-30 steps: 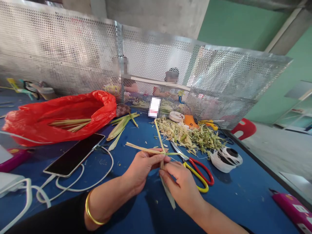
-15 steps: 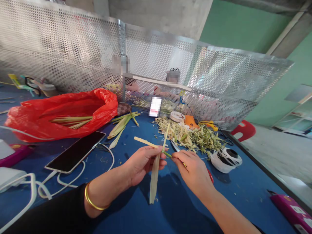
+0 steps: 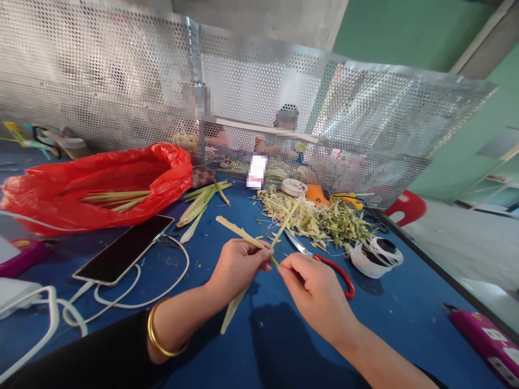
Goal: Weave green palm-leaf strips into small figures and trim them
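Low over the blue table, my left hand [image 3: 239, 267] pinches the crossing point of several pale leaf strips [image 3: 240, 231]. One strip sticks out to the upper left, another to the upper right, and a broader leaf end [image 3: 231, 317] hangs beneath the hand. My right hand [image 3: 314, 289] is closed, its thumb and forefinger gripping the short green end of a strip just right of the crossing. Red-handled scissors [image 3: 299, 243] lie behind the right hand, blades toward the upper left, touching the edge of the scrap pile. The fingers partly hide the crossing.
At left, a red plastic bag [image 3: 170, 167] holds long leaves; loose leaves [image 3: 198, 208] lie beside it. A phone [image 3: 125, 251] with a white cable is nearer. Plant scraps [image 3: 344, 224], a white spool [image 3: 375, 259] and a magenta box [image 3: 484, 343] stand right. A mesh partition [image 3: 251, 81] rises behind.
The hanging leaf end has swung left beneath my left hand. My right hand has shifted slightly left and down, uncovering the scissors. The view has shifted slightly.
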Action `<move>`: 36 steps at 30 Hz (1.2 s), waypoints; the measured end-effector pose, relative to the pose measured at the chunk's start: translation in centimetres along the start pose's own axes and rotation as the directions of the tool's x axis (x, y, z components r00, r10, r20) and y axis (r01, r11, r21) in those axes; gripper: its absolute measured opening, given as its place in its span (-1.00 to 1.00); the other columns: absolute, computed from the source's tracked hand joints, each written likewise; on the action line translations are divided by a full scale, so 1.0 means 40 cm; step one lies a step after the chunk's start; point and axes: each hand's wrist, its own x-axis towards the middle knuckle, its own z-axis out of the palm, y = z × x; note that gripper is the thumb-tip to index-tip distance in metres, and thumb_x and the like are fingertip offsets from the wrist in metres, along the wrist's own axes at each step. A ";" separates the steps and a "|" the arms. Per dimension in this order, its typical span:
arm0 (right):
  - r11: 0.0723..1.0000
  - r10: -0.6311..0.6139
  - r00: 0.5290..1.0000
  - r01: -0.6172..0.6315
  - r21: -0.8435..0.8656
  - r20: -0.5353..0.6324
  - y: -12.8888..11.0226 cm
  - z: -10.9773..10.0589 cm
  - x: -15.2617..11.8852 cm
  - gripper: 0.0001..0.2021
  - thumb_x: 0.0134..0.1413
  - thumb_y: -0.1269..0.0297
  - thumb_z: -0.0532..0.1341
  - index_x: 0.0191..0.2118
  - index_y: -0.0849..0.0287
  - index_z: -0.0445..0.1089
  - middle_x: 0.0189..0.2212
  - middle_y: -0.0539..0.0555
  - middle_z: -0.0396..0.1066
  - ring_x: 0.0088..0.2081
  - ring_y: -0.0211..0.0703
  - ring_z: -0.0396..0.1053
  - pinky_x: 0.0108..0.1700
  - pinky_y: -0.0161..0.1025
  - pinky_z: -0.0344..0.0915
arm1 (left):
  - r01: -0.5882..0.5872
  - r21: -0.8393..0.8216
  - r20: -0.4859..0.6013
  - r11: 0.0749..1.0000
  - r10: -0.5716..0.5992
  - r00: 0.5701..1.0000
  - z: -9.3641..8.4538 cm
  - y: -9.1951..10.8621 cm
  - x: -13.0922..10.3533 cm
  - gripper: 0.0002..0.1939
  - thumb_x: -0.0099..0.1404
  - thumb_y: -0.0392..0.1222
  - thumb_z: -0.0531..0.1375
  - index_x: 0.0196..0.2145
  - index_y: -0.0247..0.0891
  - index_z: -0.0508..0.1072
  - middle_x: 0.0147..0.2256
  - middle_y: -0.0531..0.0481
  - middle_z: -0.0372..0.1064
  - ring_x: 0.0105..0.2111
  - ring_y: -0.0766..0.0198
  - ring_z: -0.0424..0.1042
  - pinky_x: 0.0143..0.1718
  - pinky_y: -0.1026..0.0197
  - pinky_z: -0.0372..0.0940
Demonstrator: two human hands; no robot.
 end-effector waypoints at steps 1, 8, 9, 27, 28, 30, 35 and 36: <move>1.000 0.005 1.000 -0.005 0.028 0.000 -0.002 0.005 -0.001 -0.76 0.20 0.36 0.03 -0.51 0.15 0.20 -0.55 -0.03 0.25 -0.51 -0.27 0.20 -0.45 -0.33 0.05 | -0.008 0.022 -0.002 1.000 0.008 1.000 0.002 -0.005 -0.001 -0.89 0.03 -0.20 0.30 -0.55 -0.29 0.55 -0.42 -0.02 0.50 -0.55 0.31 0.43 -0.45 0.26 0.37; 0.994 0.000 1.000 0.003 0.113 -0.025 0.000 0.017 0.002 -0.78 0.20 0.36 0.04 -0.46 0.16 0.28 -0.52 -0.01 0.30 -0.47 -0.27 0.24 -0.42 -0.34 0.10 | 0.200 -0.133 0.119 0.971 -0.185 0.976 0.000 0.012 -0.002 -0.86 0.04 -0.19 0.30 -0.42 -0.32 0.56 -0.52 -0.02 0.48 -0.57 0.34 0.41 -0.51 0.34 0.26; 0.994 0.002 0.999 0.002 0.108 -0.032 0.001 0.014 0.002 -0.78 0.20 0.35 0.04 -0.47 0.16 0.29 -0.52 -0.02 0.29 -0.48 -0.27 0.23 -0.44 -0.34 0.09 | 0.234 -0.153 0.143 0.960 -0.213 0.967 -0.003 0.019 -0.002 -0.83 0.04 -0.17 0.31 -0.43 -0.34 0.56 -0.48 -0.06 0.50 -0.56 0.35 0.42 -0.51 0.35 0.25; 1.000 0.000 1.000 0.000 0.009 -0.013 0.007 0.025 -0.001 -0.79 0.16 0.39 0.06 -0.51 0.15 0.22 -0.55 -0.04 0.27 -0.51 -0.28 0.20 -0.47 -0.34 0.06 | 0.154 -0.100 0.087 0.983 -0.145 0.986 -0.010 0.025 0.002 -0.86 -0.01 -0.20 0.34 -0.53 -0.34 0.53 -0.55 -0.06 0.46 -0.57 0.36 0.36 -0.50 0.33 0.25; 1.000 -0.010 1.000 0.011 0.006 -0.013 0.005 0.027 -0.003 -0.78 0.15 0.40 0.06 -0.52 0.15 0.20 -0.56 -0.04 0.27 -0.52 -0.29 0.19 -0.48 -0.34 0.04 | 0.143 -0.095 0.079 0.985 -0.136 0.988 -0.008 0.023 0.001 -0.87 0.00 -0.20 0.33 -0.55 -0.33 0.53 -0.54 -0.07 0.46 -0.57 0.35 0.36 -0.50 0.32 0.26; 1.000 -0.027 1.000 0.028 0.012 -0.012 0.001 0.029 -0.008 -0.77 0.14 0.42 0.06 -0.54 0.14 0.16 -0.57 -0.05 0.25 -0.53 -0.29 0.17 -0.49 -0.34 0.02 | 0.137 -0.107 0.064 0.985 -0.130 0.989 -0.005 0.021 -0.002 -0.89 0.00 -0.22 0.32 -0.56 -0.32 0.53 -0.53 -0.07 0.48 -0.57 0.35 0.36 -0.50 0.31 0.26; 0.999 -0.043 0.999 0.043 0.026 0.007 -0.006 0.030 -0.014 -0.78 0.14 0.43 0.03 -0.53 0.14 0.13 -0.56 -0.03 0.23 -0.53 -0.28 0.15 -0.48 -0.33 0.03 | 0.129 -0.121 0.006 0.984 -0.129 0.992 0.001 0.020 -0.007 -0.91 0.01 -0.25 0.30 -0.57 -0.31 0.51 -0.55 -0.04 0.47 -0.59 0.37 0.35 -0.50 0.31 0.29; 0.999 -0.049 0.999 0.048 0.020 0.011 -0.007 0.032 -0.014 -0.78 0.15 0.44 0.02 -0.52 0.14 0.14 -0.55 -0.03 0.23 -0.52 -0.27 0.16 -0.47 -0.33 0.04 | 0.130 -0.116 -0.003 0.985 -0.131 0.991 0.002 0.018 -0.008 -0.91 0.02 -0.24 0.30 -0.57 -0.31 0.51 -0.56 -0.04 0.47 -0.59 0.37 0.35 -0.49 0.31 0.29</move>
